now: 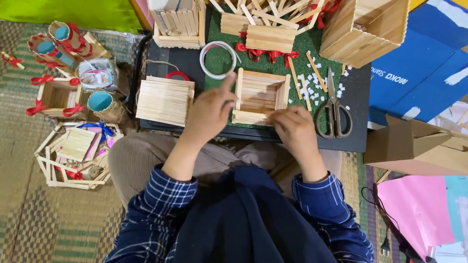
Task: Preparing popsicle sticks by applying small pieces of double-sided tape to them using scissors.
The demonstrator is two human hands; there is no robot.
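A blue panel [414,63] with white lettering is lying at the table's right edge, above a brown cardboard box [419,148]. On the green mat [312,46], an open tray of pale wooden sticks [260,96] is sitting between both hands. The left hand [208,113] is resting beside it, fingers loosely spread; the right hand [292,127] is pinching its near rim. Scissors [334,108] are lying just right.
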